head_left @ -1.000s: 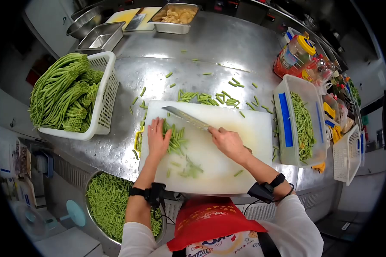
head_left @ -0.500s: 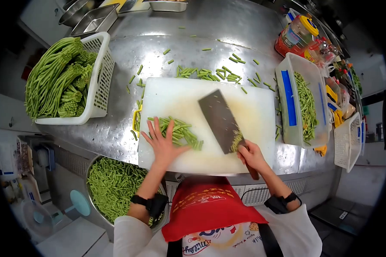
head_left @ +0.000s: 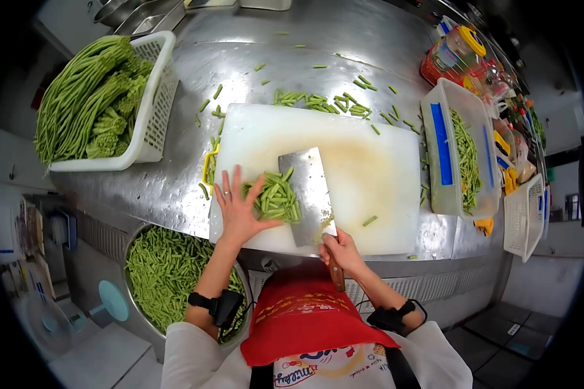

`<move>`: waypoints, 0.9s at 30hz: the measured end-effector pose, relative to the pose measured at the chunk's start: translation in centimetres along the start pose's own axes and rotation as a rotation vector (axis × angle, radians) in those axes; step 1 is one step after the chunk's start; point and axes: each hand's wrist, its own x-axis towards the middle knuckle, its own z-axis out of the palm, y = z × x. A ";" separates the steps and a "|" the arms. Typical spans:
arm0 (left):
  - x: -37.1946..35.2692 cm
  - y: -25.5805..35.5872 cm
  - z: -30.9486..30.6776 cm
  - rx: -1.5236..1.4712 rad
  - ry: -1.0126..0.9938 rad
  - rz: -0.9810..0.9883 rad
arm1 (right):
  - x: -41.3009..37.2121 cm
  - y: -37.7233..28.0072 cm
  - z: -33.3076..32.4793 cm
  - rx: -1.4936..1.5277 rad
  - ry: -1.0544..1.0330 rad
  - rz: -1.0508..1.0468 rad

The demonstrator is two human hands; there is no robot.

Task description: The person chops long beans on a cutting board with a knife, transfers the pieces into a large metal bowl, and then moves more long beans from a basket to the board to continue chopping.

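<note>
A pile of cut green beans lies on the left half of the white cutting board. Against the pile's left side rests my left hand, its fingers spread and a ring on one of them. My right hand is closed round the wooden handle of a cleaver. The cleaver's broad blade lies nearly flat at the pile's right edge, with green scraps stuck near the handle end. One loose bean piece is on the board to the right of the blade.
Whole long beans fill a white basket at the left. Below the board's left side, a large metal bowl holds cut beans. A clear bin with beans stands at the right, near a yellow-lidded jar. Bean pieces lie behind the board.
The cleaver and my right hand have moved left, bringing the blade against the bean pile. The pile is more compact, and my left hand has shifted slightly left.
</note>
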 end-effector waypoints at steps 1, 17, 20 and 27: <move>-0.4 -0.4 0.8 -0.027 0.031 -0.077 | 0.2 0.1 0.4 0.002 -0.010 -0.006; -3.2 1.1 2.1 -0.336 0.620 -0.490 | 2.7 0.0 8.7 -0.222 -0.290 0.046; -7.9 -0.6 -1.6 -0.238 0.715 -0.598 | 2.0 1.3 12.6 -0.279 -0.451 0.100; -26.5 -5.9 -4.8 -0.166 0.889 -1.184 | 1.4 6.1 21.8 -0.777 -0.792 -0.156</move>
